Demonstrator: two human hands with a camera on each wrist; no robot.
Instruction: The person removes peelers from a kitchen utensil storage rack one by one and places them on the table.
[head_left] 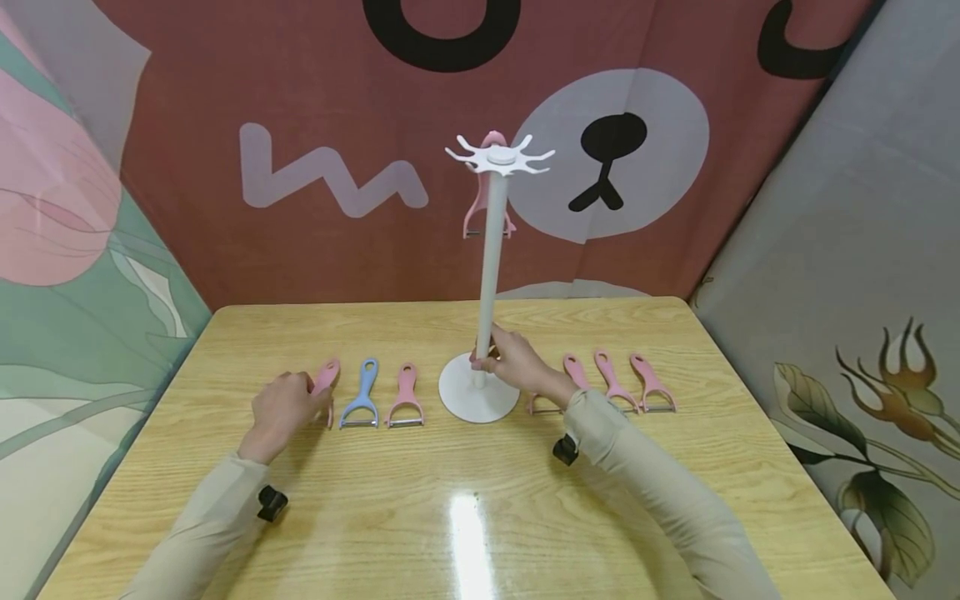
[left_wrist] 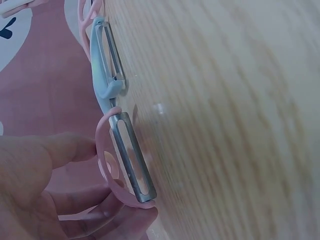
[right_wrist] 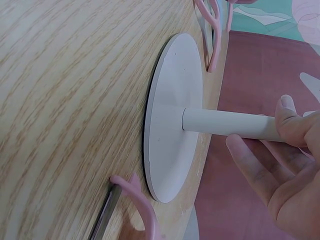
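Note:
At the left of the row, my left hand (head_left: 283, 408) pinches a pink peeler (head_left: 326, 379); in the left wrist view its metal blade (left_wrist: 132, 157) faces the table and the thumb touches the pink frame. My right hand (head_left: 520, 362) grips the lower post (right_wrist: 230, 123) of a white stand, just above its round base (right_wrist: 172, 120). Several hooks ring the stand's top (head_left: 501, 156). From a rear hook hangs another pink peeler (head_left: 480, 200), partly hidden by the post. Beside the left hand lie a blue peeler (head_left: 367, 387) and a pink peeler (head_left: 407, 387).
To the right of the stand lie three more pink peelers, one of them the rightmost peeler (head_left: 651, 379); the right forearm partly covers the others. The wooden table (head_left: 390, 517) meets a red printed cloth (head_left: 337, 258) at the back, with printed cloths on both sides.

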